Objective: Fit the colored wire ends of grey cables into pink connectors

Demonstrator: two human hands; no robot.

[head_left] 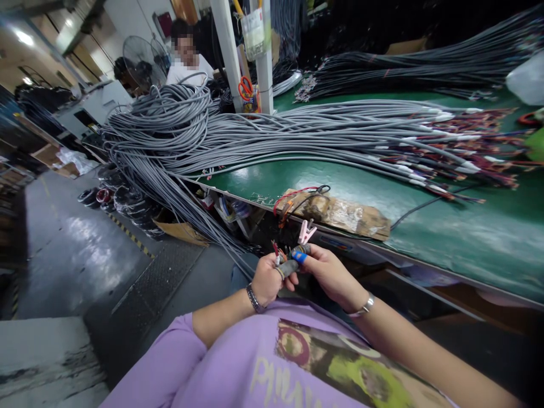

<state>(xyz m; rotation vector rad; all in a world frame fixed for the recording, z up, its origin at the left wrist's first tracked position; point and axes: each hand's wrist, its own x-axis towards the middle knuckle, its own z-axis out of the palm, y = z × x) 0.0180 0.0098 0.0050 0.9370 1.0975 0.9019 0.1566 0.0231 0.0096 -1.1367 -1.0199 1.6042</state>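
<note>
In front of my body, my left hand [268, 277] is closed around the end of a cable, with a grey covering on one finger. Thin coloured wires [281, 254] fan out above that hand, some red, some orange and some dark. My right hand [323, 266], with blue tape on the thumb and a grey covering on a finger, meets it and pinches at the same wires. The fingers hide most of the cable end. Just above the right fingers, a pink clothespin [306, 231] stands at the bench edge beside a tape-wrapped wooden block [352, 215].
Grey cables [263, 136] with stripped ends lie across the green bench [425, 226] and hang off its left side. Black cables [382, 73] lie behind them. A post [266, 73] rises from the bench near orange-handled scissors [245, 89]. A person [189, 62] sits beyond the coils.
</note>
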